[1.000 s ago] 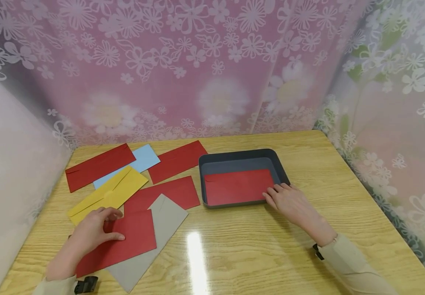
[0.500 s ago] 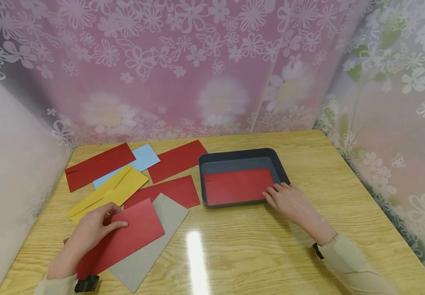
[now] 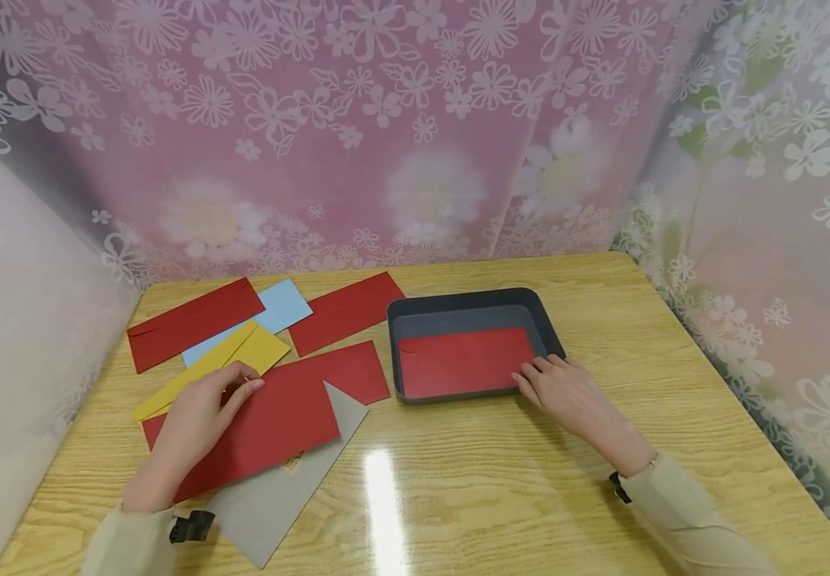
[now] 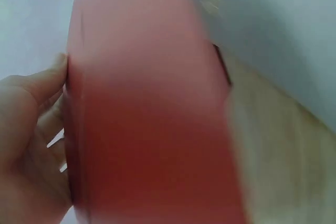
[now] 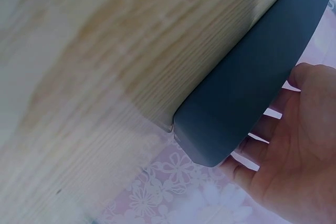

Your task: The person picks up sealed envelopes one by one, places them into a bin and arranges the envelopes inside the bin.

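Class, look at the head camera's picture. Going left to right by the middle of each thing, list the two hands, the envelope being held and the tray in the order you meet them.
Left hand → held red envelope → dark tray → right hand.

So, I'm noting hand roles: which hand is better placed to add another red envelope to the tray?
Likely the left hand: it pinches a red envelope over the grey one. The right hand holds no envelope, resting on the tray's rim.
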`<state>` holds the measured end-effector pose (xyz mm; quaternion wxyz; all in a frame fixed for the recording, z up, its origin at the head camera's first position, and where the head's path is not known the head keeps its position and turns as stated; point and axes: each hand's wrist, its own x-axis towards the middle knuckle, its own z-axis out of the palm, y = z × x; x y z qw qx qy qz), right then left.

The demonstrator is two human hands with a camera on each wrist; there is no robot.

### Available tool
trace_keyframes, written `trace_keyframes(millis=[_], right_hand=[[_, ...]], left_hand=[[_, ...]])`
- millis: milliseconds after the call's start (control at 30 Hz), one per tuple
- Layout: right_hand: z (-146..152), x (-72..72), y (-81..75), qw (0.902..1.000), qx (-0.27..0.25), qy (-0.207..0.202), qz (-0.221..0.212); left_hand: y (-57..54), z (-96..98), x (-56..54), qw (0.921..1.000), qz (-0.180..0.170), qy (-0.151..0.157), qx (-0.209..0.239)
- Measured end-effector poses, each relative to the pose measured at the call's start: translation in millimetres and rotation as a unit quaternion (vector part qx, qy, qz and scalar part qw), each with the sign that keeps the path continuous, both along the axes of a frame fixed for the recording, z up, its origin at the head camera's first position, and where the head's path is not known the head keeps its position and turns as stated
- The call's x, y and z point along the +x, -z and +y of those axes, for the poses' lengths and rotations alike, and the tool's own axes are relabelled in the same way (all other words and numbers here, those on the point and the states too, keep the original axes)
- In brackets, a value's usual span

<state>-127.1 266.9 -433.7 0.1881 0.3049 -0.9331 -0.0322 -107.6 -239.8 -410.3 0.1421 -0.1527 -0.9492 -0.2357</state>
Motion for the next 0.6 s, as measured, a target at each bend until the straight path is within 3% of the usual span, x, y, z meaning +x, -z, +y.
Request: trace_keyframes(millis=[233,600], right_hand=[[0,-0.2,0.0,1.0000,0.000,0.003,-0.006],[1,-0.7,-0.4,0.9999,0.008,-0.006,0.005]], left_hand=[[-15.5,25.6,-10.6,0.9990,0.037,-0.010,-0.022],[-39.0,64.4,-39.4,0.9948,0.088,0.047,-0.023]])
